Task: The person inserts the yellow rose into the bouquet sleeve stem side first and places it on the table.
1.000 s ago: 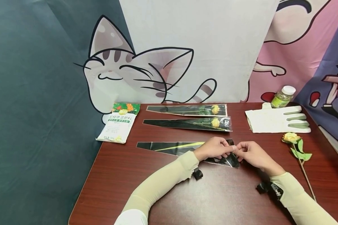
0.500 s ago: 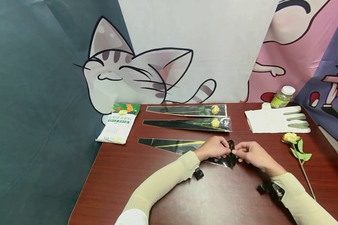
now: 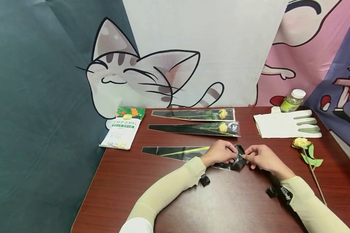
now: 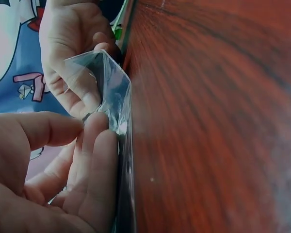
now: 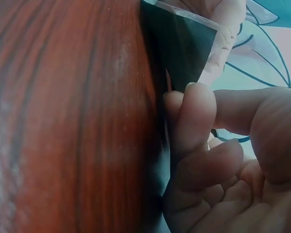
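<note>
A long, tapered flower sleeve [image 3: 175, 152], black with a clear film side and a yellow strip, lies across the table in the head view. My left hand [image 3: 220, 152] pinches the film near its wide end. Just right of it, my right hand [image 3: 262, 158] pinches the edge of that same end between thumb and index finger. The left wrist view shows the clear film [image 4: 117, 94] folded up between both hands. In the right wrist view a dark corner of the sleeve [image 5: 184, 46] rises above my right fingertips. My left hand covers part of the sleeve.
Behind lie two sleeved yellow roses [image 3: 223, 114]. A loose yellow rose [image 3: 301, 142] is right of my right hand. White gloves [image 3: 280, 124] and a lidded jar [image 3: 293, 101] are at the back right, a fertilizer bag [image 3: 123, 127] at the back left of the table [image 3: 128, 181].
My hands have drawn slightly apart from touching, the right one moving a little to the right. The sleeve's wide end stood bunched up half a second ago and now looks more spread.
</note>
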The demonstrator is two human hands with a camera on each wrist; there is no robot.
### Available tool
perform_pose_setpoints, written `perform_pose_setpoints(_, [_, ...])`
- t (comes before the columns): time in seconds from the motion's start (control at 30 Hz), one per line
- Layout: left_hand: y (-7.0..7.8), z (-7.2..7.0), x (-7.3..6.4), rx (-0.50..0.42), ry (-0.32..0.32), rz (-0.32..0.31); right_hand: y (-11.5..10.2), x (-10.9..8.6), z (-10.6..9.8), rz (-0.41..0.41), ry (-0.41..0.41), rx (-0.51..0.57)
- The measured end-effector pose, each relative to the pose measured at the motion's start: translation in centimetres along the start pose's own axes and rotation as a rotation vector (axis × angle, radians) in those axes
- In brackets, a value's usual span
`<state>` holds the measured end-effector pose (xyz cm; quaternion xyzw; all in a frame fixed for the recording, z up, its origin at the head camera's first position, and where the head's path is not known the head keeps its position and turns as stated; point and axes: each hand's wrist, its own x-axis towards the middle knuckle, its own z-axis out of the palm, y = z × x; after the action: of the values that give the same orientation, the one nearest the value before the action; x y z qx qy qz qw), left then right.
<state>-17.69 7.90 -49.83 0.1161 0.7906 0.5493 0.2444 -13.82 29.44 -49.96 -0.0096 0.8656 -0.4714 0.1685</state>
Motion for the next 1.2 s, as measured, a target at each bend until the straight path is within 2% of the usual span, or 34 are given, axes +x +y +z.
perform_pose_setpoints(0.13, [0.0,0.1,0.1,-0.065,0.027,0.007,0.1,-0.1,0.0,0.002,-0.001,0.009])
perform_pose_setpoints(0.27, [0.2,0.0,0.1,-0.040,0.079,0.012,0.0,-0.1,0.0,-0.003,0.004,0.011])
perform_pose_setpoints(0.43, [0.4,0.0,0.0,0.124,0.124,0.000,-0.5,-0.1,0.3,-0.009,-0.001,0.015])
perform_pose_setpoints(0.57, [0.5,0.1,0.1,0.289,0.136,0.000,-0.7,-0.1,0.4,-0.006,-0.004,0.024])
perform_pose_setpoints(0.8, [0.8,0.7,0.1,0.465,0.165,-0.012,-0.7,0.3,0.7,-0.035,-0.010,0.006])
perform_pose_setpoints(0.97, [1.4,1.1,0.0,0.613,0.184,0.026,-0.6,0.4,0.8,-0.040,-0.005,-0.001])
perform_pose_setpoints(1.07, [1.5,1.1,0.0,0.671,0.167,0.049,-0.5,0.2,0.7,-0.018,-0.012,0.009])
perform_pose_setpoints(1.2, [1.2,0.8,0.0,0.680,0.137,0.096,-0.6,0.1,0.6,-0.010,-0.017,0.012])
